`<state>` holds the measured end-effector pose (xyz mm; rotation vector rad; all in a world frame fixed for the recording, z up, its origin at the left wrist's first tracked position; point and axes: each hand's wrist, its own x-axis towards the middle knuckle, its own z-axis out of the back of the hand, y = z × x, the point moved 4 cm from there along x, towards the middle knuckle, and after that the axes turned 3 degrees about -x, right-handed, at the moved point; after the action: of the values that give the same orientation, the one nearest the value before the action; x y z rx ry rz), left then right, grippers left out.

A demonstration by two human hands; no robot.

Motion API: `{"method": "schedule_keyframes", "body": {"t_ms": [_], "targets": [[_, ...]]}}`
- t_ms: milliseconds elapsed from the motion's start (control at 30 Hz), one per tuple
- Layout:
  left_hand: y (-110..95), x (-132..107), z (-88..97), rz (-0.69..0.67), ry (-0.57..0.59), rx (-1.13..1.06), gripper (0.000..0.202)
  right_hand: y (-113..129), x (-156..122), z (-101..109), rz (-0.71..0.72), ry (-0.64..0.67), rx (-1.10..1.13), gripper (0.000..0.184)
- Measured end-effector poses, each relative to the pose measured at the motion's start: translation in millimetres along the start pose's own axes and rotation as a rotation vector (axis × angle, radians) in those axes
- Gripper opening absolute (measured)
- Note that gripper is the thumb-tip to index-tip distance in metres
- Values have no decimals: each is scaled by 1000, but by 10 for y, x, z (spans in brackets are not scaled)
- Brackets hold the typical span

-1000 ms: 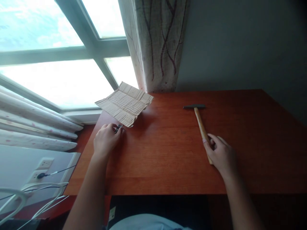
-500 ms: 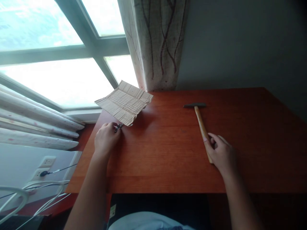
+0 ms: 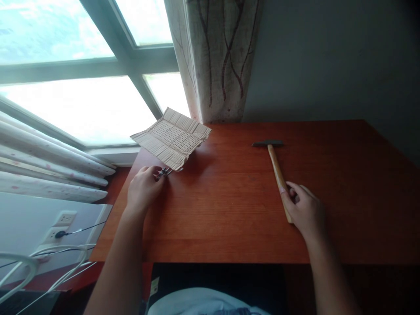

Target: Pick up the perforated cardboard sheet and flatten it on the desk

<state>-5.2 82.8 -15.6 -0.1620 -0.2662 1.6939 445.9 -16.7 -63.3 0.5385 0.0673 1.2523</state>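
Fingers (image 3: 294, 187) of the right hand (image 3: 307, 212) pinch the hammer (image 3: 276, 166) low, handle slanting ahead-left; left hand (image 3: 143, 187) pinches some metal thingy (image 3: 163, 173).

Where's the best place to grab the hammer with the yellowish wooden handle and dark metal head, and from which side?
Probably the lower half of the slim yellowish wooden handle, from the near right, where the bare right hand grips it: its butt lies nearest and angled right, while the narrow dark metal head sits crosswise at the far end.
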Motion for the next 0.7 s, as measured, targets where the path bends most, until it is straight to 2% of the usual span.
{"method": "schedule_keyframes", "body": {"t_ms": [300, 500, 633, 700], "targets": [[-122, 140, -112, -194, -32, 54, 33, 23, 4, 17, 0, -4, 7, 43], [-119, 163, -130, -189, -45, 21, 32, 16, 1, 13, 4, -7, 12, 44], [-64, 79, -90, -225, -65, -46, 39, 20, -1, 21, 0, -13, 7, 43], [-20, -9, -88, -287, -36, -115, 53, 18, -2, 20, -2, -8, 7, 42]]}}
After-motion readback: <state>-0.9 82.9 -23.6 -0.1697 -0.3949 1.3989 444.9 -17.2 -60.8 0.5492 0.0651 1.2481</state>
